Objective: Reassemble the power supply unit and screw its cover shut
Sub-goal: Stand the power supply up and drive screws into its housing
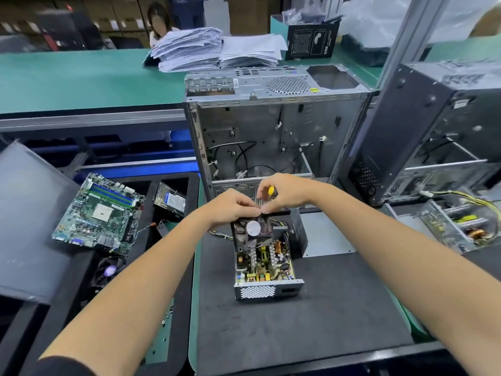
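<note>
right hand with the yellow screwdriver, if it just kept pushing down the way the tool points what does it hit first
Most likely the fan held tilted at the far end of the open power supply unit. The right hand aims the yellow screwdriver down at its top edge, beside the left hand; the tip is hidden.

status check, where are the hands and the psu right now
Both hands at the fan: left hand pinching its top edge, right hand gripping a yellow-handled screwdriver. Power supply unit open, cover off beside it. Nothing blocking.
</note>
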Tool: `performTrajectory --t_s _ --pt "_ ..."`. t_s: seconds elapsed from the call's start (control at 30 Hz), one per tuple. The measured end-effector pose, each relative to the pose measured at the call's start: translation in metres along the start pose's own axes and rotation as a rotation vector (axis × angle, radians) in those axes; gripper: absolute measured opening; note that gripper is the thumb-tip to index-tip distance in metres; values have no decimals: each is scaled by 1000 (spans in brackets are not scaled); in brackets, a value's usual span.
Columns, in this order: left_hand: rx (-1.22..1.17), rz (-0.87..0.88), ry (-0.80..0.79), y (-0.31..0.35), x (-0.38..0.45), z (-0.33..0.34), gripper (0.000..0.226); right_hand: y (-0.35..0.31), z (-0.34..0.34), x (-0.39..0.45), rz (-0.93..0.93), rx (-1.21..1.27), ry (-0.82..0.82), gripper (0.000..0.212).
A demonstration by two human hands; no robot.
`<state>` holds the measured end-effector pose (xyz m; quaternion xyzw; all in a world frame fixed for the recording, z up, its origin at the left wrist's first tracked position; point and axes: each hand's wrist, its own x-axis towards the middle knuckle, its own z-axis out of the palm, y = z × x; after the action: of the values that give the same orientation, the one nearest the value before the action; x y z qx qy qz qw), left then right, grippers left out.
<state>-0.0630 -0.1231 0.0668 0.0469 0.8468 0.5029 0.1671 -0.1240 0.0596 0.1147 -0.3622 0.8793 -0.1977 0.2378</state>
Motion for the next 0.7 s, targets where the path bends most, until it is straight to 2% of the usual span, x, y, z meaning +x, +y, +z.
performTrajectory --t_s 0.13,0.23,0.4,0.5,0.7 --pt "1 14 -31 3 -1 4 29 3 8 1 43 18 -116 31" --pt "-44 -10 -83 -6 -4 8 37 5 13 2 34 -3 -182 16" --pt "10 -79 -209 -24 -8 12 30 9 33 3 47 -77 -225 33" --pt "112 -101 -277 -35 -13 13 23 11 45 3 51 -80 -283 33" --pt "119 -128 -358 -37 -19 21 15 14 63 6 116 -35 -401 32"
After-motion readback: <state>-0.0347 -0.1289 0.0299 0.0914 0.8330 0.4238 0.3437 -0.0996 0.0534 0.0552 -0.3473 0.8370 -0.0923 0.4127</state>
